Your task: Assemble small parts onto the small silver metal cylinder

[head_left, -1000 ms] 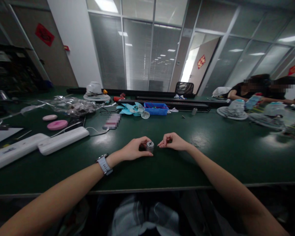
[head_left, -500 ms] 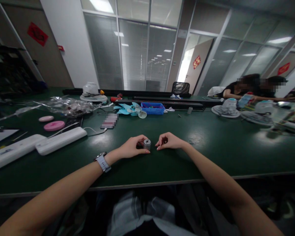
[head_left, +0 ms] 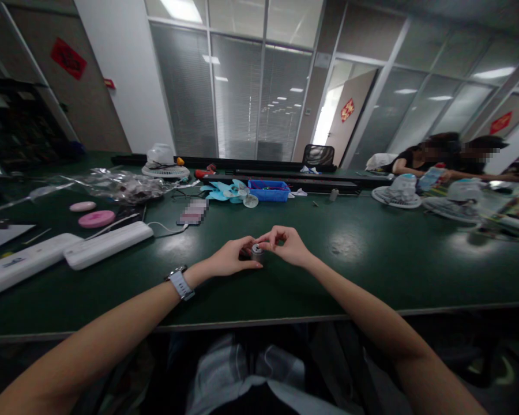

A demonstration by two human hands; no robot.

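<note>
A small grey metal cylinder [head_left: 256, 253] stands upright on the green table [head_left: 242, 300], with dark marks on its top. My left hand [head_left: 233, 257] is wrapped round its left side, thumb in front and fingers behind. My right hand [head_left: 288, 245] is pinched over the cylinder's top, its fingertips at the upper rim; whatever lies between those fingertips is too small to make out.
Left are white power strips [head_left: 108, 246], a pink disc [head_left: 96, 219] and a phone [head_left: 193, 212] on a cable. Behind stand a blue basket [head_left: 269, 191], blue fan blades [head_left: 225, 191] and clear plastic bags [head_left: 130, 187]. People lean over the table at right, near white fan parts [head_left: 397, 192].
My right hand has moved left and slightly up, from beside the cylinder to over its top. My left hand has stayed round the cylinder.
</note>
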